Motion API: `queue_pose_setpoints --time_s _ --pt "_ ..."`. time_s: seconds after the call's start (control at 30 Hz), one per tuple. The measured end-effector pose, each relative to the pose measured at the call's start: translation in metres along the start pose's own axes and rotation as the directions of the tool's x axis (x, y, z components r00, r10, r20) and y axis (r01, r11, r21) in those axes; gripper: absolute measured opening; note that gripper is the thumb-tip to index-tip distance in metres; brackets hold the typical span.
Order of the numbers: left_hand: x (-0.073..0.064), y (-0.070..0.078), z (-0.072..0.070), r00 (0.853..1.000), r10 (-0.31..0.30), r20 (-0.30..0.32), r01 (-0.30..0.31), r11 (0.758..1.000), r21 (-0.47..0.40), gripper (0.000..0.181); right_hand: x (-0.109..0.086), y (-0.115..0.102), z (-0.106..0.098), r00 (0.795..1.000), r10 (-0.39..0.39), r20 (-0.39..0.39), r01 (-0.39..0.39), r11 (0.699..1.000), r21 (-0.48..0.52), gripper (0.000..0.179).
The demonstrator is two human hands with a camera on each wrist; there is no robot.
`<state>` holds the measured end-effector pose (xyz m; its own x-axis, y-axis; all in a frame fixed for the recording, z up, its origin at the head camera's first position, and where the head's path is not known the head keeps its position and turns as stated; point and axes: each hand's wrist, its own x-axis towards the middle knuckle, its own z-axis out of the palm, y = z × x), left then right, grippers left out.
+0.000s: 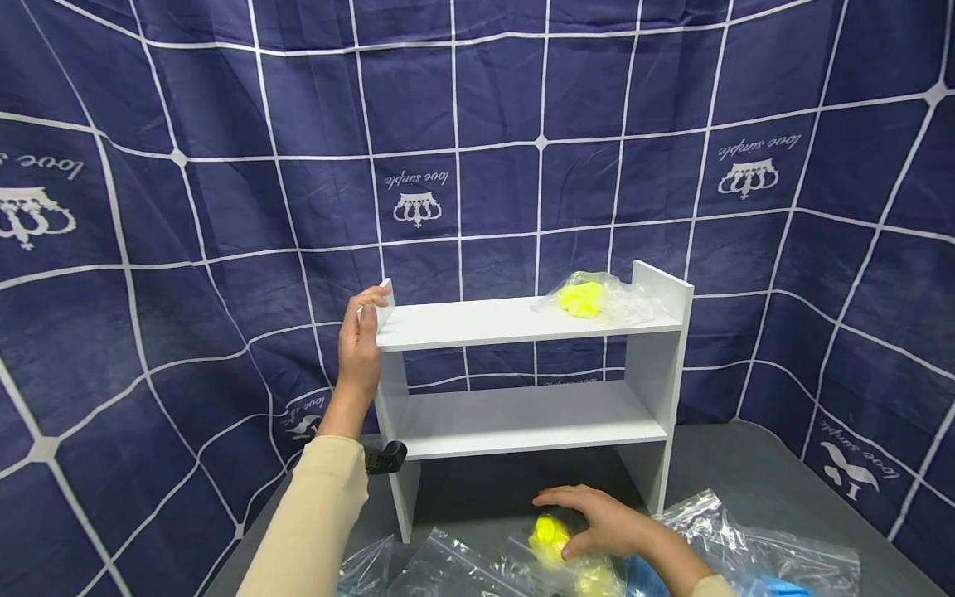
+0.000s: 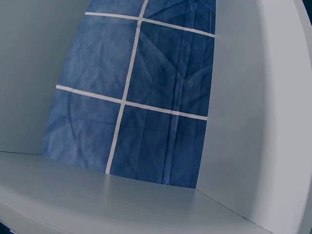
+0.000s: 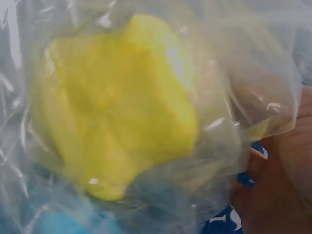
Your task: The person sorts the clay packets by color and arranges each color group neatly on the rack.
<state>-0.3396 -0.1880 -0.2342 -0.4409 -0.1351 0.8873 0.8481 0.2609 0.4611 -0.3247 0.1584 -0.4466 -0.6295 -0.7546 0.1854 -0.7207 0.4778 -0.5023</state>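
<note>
My left hand (image 1: pixel 361 336) grips the upper left side panel of a small white shelf (image 1: pixel 533 419), fingers over its top edge. Its wrist view shows the shelf's pale inner boards (image 2: pixel 239 112) with blue cloth behind. Low in front of the shelf, my right hand (image 1: pixel 608 524) arches, thumb and fingers apart, over a bright yellow lump (image 1: pixel 548 532) in clear plastic. In the right wrist view, a yellow lump (image 3: pixel 122 107) inside a crinkled clear bag (image 3: pixel 214 165) fills the middle, partly covering the hand (image 3: pixel 278 180) at the right edge.
Another bagged yellow lump (image 1: pixel 580 299) lies at the right of the shelf's top board. Clear zip bags (image 1: pixel 455 568) spread along the front of the grey surface (image 1: pixel 734 473), some with blue contents (image 1: pixel 779 587) at right. Blue cloth with white grid lines (image 1: pixel 492 166) hangs behind.
</note>
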Motion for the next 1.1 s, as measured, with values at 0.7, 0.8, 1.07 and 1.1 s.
queue_pose_setpoints --time_s 0.7,0.8,1.07,1.1 --pt "0.000 -0.002 0.001 1.000 0.008 0.003 -0.008 1.000 -0.020 0.028 0.000 0.027 0.023 1.000 -0.016 -0.026 0.018 0.997 0.074 0.055" --pt "0.000 -0.002 0.000 1.000 0.015 0.002 -0.015 0.999 -0.029 0.028 0.002 0.030 0.026 0.999 0.006 -0.036 -0.003 0.997 0.076 0.054" --pt "0.000 -0.002 0.001 1.000 0.018 -0.005 -0.018 0.999 -0.039 0.029 0.005 0.033 0.029 0.994 -0.045 -0.101 0.046 0.999 0.007 0.050" --pt "0.000 -0.003 0.000 1.000 0.018 -0.005 -0.018 0.999 -0.041 0.029 0.005 0.033 0.029 0.993 -0.042 -0.107 0.044 0.999 0.009 0.049"
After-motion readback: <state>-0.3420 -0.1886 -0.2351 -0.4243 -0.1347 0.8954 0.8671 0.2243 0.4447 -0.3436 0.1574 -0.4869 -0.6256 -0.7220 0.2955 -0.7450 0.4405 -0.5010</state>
